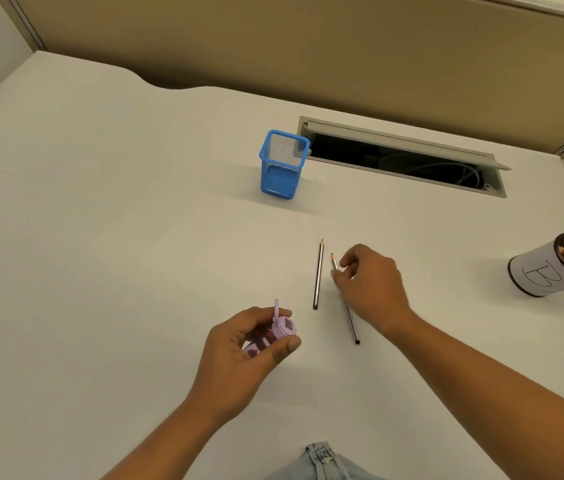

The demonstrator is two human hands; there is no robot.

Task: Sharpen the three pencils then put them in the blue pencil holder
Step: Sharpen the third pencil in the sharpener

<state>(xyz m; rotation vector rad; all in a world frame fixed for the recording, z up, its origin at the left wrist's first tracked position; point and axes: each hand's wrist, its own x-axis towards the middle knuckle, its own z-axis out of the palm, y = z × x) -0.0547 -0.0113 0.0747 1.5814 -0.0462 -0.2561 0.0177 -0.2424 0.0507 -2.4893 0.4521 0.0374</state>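
Two dark pencils lie on the white desk point(107, 216) with their points facing away from me. The left pencil point(318, 275) lies free. My right hand point(374, 285) covers the middle of the right pencil point(353, 327) and pinches it near its tip between thumb and forefinger. My left hand point(239, 355) grips a lilac pencil sharpener point(284, 329) with its lid flipped up, just left of the pencils. The blue mesh pencil holder point(282, 168) stands upright farther back, and no pencil shows above its rim.
A white cup point(550, 268) with a dark rim, holding pencil shavings, stands at the right edge. An open cable slot point(401, 157) with cords inside runs behind and to the right of the holder. A beige partition backs the desk.
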